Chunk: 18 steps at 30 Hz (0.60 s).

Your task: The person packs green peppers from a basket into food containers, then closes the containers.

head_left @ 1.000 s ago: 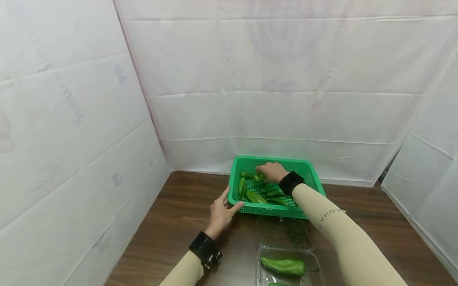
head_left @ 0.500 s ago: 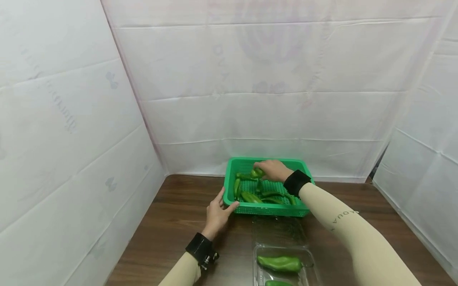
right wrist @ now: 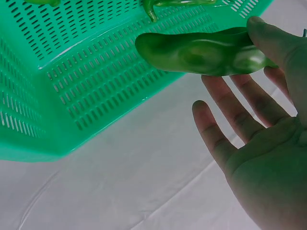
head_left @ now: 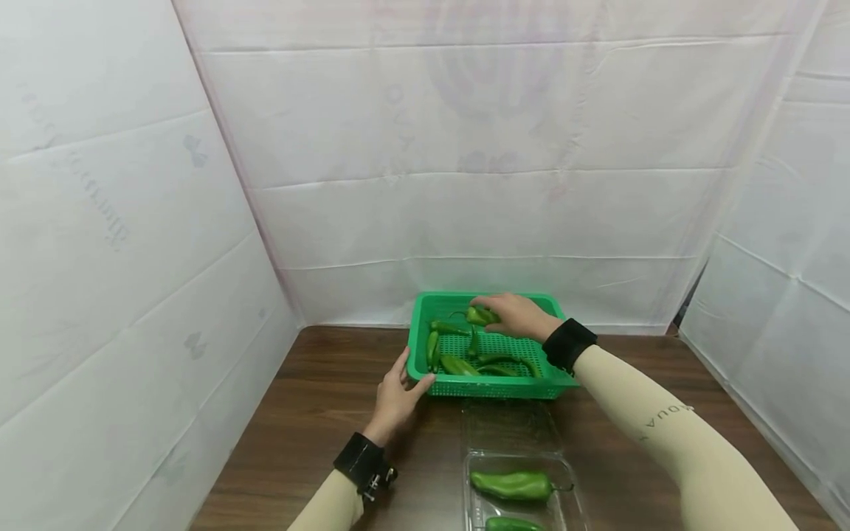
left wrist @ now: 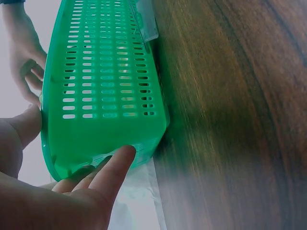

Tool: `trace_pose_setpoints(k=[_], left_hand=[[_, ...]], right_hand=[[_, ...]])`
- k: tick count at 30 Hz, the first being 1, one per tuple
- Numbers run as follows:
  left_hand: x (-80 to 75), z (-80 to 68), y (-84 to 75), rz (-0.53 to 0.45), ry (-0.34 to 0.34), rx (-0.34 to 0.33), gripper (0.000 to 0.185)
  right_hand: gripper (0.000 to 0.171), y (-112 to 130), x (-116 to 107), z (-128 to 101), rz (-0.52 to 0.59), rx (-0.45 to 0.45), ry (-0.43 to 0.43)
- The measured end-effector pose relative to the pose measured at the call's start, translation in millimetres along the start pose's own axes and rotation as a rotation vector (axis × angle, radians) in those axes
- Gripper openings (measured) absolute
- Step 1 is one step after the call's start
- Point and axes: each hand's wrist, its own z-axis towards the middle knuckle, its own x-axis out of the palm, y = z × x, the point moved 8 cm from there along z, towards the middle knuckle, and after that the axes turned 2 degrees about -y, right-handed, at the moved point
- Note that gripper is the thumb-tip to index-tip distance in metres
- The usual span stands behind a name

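In the head view my right hand (head_left: 521,316) is over the back of a green plastic basket (head_left: 491,386), pinching a green pepper (head_left: 481,316) between thumb and fingers. From the right wrist, the held pepper (right wrist: 206,53) is glossy and plump, lying level above the basket's slotted wall (right wrist: 110,84). My left hand (head_left: 394,404) holds the basket's near left corner. Its thumb is at the rim and its fingers (left wrist: 112,175) lie along the outside wall. Several green peppers lie in the basket, among them a thick one (head_left: 458,366) and a slim one (head_left: 433,350).
A clear plastic clamshell box (head_left: 468,501) is unfolded in front of the basket, its lid (head_left: 511,428) flat toward it. Inside lie a large green pepper (head_left: 511,485) and part of another (head_left: 511,524). White sheeting (head_left: 425,221) surrounds the brown wooden table (head_left: 299,435).
My right hand has lifted the green pepper up from among the others in the basket. My left hand stays at the corner. The whole head view has shifted slightly.
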Motion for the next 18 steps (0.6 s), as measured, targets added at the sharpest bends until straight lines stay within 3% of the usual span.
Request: trace_pose_setpoints(k=[6, 11, 18], left_hand=[[-4.4, -7.2, 4.6, -0.055, 0.045, -0.018, 0.1], [-8.9, -18.2, 9.2, -0.059, 0.049, -0.08, 0.106], [-5.1, -34.9, 9.7, -0.19, 0.088, -0.177, 0.103]], right_hand=[[0.062, 0.7, -3.0, -7.1, 0.005, 0.017, -0.016], [0.065, 0.8, -7.9, -12.6, -0.014, 0.022, -0.013], [0.065, -2.9, -15.1, -17.9, -0.043, 0.026, -0.036]])
